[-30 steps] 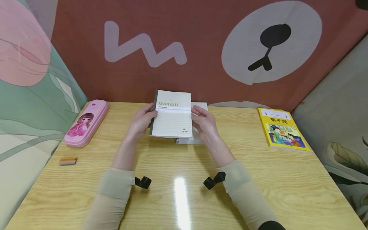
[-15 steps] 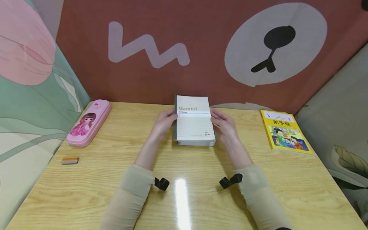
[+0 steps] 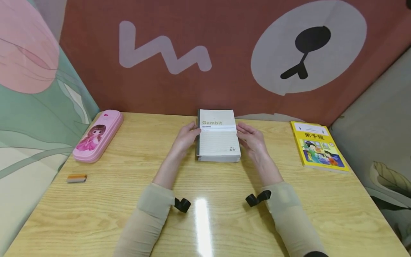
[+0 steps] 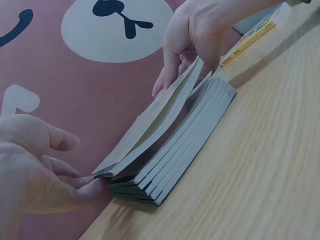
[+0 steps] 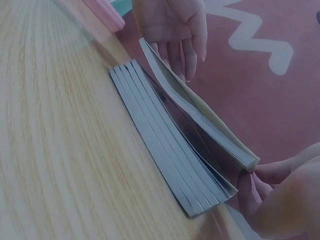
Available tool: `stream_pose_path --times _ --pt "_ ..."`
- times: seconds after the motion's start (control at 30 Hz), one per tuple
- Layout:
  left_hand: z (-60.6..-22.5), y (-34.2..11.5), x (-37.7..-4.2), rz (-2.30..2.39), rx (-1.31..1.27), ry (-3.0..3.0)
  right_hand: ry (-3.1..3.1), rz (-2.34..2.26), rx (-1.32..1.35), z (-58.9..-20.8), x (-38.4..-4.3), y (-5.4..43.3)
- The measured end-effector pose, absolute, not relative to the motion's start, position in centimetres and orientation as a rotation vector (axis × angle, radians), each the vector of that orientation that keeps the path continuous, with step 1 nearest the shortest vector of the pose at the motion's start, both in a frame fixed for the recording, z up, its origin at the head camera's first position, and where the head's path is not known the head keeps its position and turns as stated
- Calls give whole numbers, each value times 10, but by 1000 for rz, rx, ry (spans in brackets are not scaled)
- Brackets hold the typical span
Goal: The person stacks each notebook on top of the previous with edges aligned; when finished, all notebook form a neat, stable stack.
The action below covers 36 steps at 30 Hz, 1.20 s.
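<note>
A white Gambit notebook [image 3: 218, 141] with a dark spine lies over a small stack of similar notebooks [image 4: 187, 140] at the table's back edge. Both wrist views show a gap between this bowed top notebook and the stack. My left hand [image 3: 187, 135] holds it at the spine side, fingertips at the corner and just beneath. On the opposite side my right hand [image 5: 287, 195] pinches the notebook's edge between thumb and finger. The other fingers of the right hand are partly hidden behind the notebook in the left wrist view.
A pink pencil case [image 3: 97, 135] with a doll picture stands at the back left. In front of it sits a small orange-and-grey block [image 3: 77, 178]. A yellow children's book [image 3: 319, 146] lies at the right, and a red printed cloth [image 3: 224, 85] hangs behind the table.
Both hands have carried the Gambit notebook rightward and lowered it over the stack, lining it up. During the last half second it has shifted only slightly.
</note>
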<state>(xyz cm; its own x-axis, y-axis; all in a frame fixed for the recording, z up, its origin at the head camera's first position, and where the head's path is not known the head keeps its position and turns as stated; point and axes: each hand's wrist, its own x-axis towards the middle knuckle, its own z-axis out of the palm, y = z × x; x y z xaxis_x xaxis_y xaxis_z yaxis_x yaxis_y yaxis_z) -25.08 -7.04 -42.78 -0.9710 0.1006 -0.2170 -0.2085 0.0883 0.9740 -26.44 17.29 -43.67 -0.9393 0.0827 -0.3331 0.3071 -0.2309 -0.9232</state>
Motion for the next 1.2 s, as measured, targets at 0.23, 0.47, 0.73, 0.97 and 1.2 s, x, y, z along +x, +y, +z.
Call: stream_pose_path --times 0.23,0.47,0.73,0.97,1.2 --pt "-429 -67 -250 1981 -41 2135 1951 -2267 454 -440 -269 174" --pt "-432 -65 -252 1977 2 2124 1986 -2269 448 -439 -271 173" --pt "-438 -69 -252 1931 20 2110 2013 -2254 451 -442 -270 170" --pt "-440 -68 -253 1894 3 2096 2078 -2228 452 -443 -271 170" --pt "-442 -66 -253 1898 -22 2082 2086 -2210 412 -442 -270 170"
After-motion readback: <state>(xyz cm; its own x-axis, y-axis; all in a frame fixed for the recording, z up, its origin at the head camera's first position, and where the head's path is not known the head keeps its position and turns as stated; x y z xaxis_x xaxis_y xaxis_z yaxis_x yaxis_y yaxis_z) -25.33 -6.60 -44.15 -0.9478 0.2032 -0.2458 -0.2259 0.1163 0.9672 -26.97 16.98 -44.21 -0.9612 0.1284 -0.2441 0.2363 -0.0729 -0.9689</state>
